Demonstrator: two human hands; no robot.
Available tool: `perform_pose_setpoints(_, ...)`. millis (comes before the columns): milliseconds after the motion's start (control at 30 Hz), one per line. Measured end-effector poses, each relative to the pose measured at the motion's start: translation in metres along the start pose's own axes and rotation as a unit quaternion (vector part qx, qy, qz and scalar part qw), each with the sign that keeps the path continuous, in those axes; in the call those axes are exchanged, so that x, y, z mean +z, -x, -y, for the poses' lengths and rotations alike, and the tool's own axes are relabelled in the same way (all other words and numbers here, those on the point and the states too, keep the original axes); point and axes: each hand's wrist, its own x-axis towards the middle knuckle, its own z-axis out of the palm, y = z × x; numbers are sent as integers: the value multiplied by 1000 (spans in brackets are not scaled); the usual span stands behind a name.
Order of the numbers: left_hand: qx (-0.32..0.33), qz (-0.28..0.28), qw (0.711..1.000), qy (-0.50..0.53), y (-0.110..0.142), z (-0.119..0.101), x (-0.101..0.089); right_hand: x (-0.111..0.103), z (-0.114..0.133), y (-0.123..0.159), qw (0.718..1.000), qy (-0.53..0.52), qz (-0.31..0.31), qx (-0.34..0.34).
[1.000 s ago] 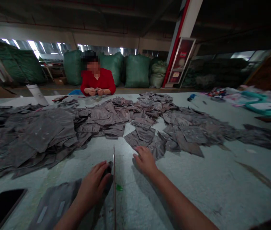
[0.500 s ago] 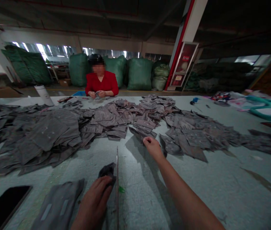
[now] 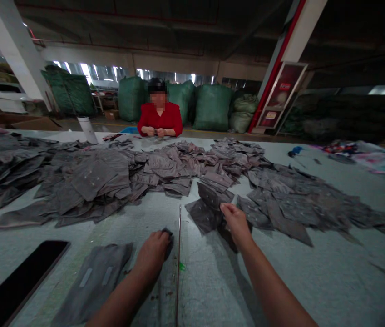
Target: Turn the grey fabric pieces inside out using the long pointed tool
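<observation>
My right hand point(image 3: 236, 222) is closed, pinching a dark grey fabric piece point(image 3: 209, 196) by its near edge, tilted up off the table. Another dark piece point(image 3: 202, 217) lies under it. My left hand point(image 3: 153, 250) curls over a small bunched dark cloth point(image 3: 170, 240), which shows only past the fingertips. Between the hands a thin metal rod point(image 3: 179, 245) points away from me, nearest to my left fingers. Left of that hand lies a flat grey fabric piece point(image 3: 93, 277) with two pale strips.
Heaps of grey fabric pieces point(image 3: 100, 177) spread across the table point(image 3: 138, 222). A black phone point(image 3: 22, 281) lies at the near left. A white bottle point(image 3: 87, 130) stands farther back. Across the table sits a person in red point(image 3: 161, 119), hands together. Green sacks point(image 3: 213, 108) stand behind.
The view has turned a little left. My right hand has raised its fabric piece, and a dark piece now shows beneath it. My left hand covers more of the bunched cloth.
</observation>
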Motion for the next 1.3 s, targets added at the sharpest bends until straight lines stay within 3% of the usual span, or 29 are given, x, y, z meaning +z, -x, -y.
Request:
perform_pose_setpoints(100,-24,0,1000,-16,-4,-1,6,-1,9,2,999,-33,-18,-7)
perform_pose_setpoints(233,-50,6,998,-34,-5,-5,9,8,1,14,997,-72,-23,11)
perform_pose_setpoints(367,-51,3,997,-54,-2,-10,-6,15,-6,24,991,-121,-17,48)
perform_pose_setpoints(467,-24,-54,998,-36,-1,-15,-28,16,1,28,983,-170,-7,74)
perform_pose_setpoints(533,11,-114,991,65,-5,-20,-40,21,9,33,974,-205,7,96)
perform_pose_setpoints(567,24,-131,980,149,-7,-24,-43,26,14,37,969,-221,17,108)
perform_pose_setpoints(633,20,-105,933,343,-13,-33,-43,41,21,47,959,-248,39,131)
perform_pose_setpoints(733,-20,-13,821,570,-17,-49,-33,67,28,64,947,-274,85,148)
perform_pose_setpoints(833,-64,11,750,659,-15,-54,-22,82,31,78,941,-279,137,136)
perform_pose_setpoints(967,-161,34,662,731,-15,-42,-10,81,27,86,937,-271,165,148)
perform_pose_setpoints(1033,-173,32,641,747,-17,-35,-5,76,21,88,945,-247,148,152)
perform_pose_setpoints(1100,-173,37,637,751,-19,-30,-4,71,13,88,961,-212,112,141)
perform_pose_setpoints(1300,-198,25,659,725,-22,-31,-10,63,-2,87,988,-122,57,75)
